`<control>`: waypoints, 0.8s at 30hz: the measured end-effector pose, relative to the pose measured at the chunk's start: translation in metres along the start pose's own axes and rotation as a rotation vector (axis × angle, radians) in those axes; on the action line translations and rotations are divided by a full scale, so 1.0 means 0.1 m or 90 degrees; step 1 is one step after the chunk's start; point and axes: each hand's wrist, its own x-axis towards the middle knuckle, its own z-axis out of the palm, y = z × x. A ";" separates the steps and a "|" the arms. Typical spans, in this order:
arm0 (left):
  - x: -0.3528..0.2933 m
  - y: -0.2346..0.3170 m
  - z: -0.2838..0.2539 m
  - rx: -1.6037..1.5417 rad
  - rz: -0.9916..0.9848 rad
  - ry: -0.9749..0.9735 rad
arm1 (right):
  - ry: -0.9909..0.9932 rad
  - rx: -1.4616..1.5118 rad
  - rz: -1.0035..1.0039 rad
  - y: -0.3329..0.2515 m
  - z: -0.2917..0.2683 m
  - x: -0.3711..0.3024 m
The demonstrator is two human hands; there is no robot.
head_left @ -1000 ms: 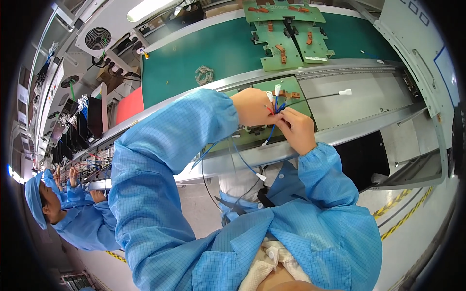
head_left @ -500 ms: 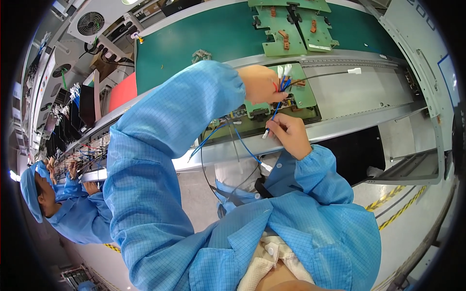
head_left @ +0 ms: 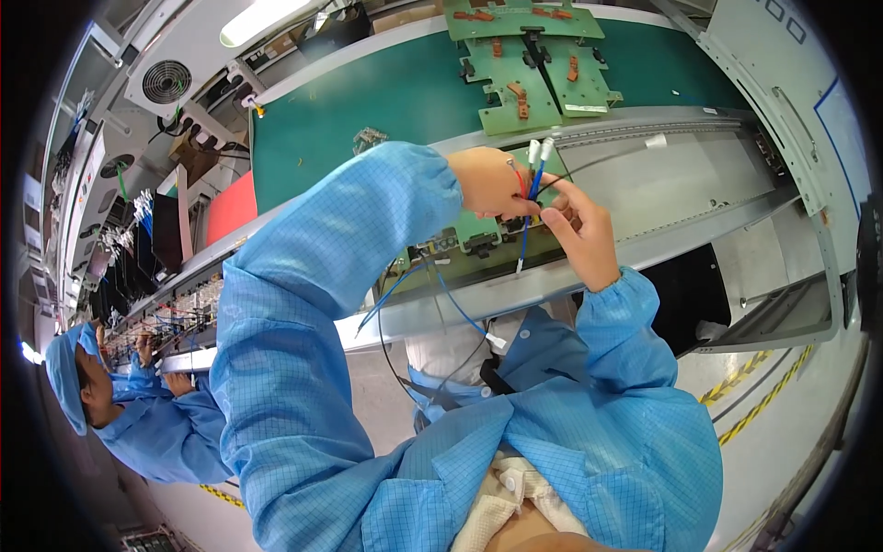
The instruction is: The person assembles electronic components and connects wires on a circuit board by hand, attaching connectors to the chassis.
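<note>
My left hand [head_left: 495, 182] reaches over the fixture from the left. It is closed on a bundle of thin blue, red and black wires [head_left: 535, 175], whose white connectors stand up past the fingers. My right hand [head_left: 587, 235] meets the same bundle from the right, thumb and fingers closing on it beside the left fingertips; the exact contact is partly hidden. One blue wire [head_left: 524, 244] with a white end hangs below the hands. A black wire stretches right to a white connector [head_left: 656, 141]. Beneath lies a green board [head_left: 474, 225] with small parts, mostly covered by my hands.
Green plates with orange clips [head_left: 520, 69] rest on the green mat [head_left: 368, 97]. Small metal parts [head_left: 370, 138] lie there too. More blue wires [head_left: 460, 308] hang over the metal rail [head_left: 644, 247]. A co-worker [head_left: 129, 405] works at the left beside a wire-filled rack.
My right hand has let go of the blue wire's lower end and moved up to the bundle. That wire now hangs down. My left hand keeps its grip; the whole view has shifted slightly.
</note>
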 end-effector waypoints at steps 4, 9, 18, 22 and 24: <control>0.10 0.01 0.02 0.067 0.014 0.010 | 0.044 0.000 -0.035 -0.02 0.13 0.11; 0.16 -0.05 0.10 -0.016 0.026 0.020 | 0.083 -0.150 -0.051 0.06 0.15 0.16; -0.01 -0.01 -0.27 -0.077 0.132 0.164 | 0.040 -0.288 -0.055 0.03 0.16 0.15; 0.12 0.14 -0.31 -0.118 0.190 0.126 | -0.009 -0.314 -0.018 0.11 0.14 0.16; 0.28 0.07 -0.29 -0.130 0.174 0.136 | -0.022 -0.311 0.005 0.08 0.12 0.14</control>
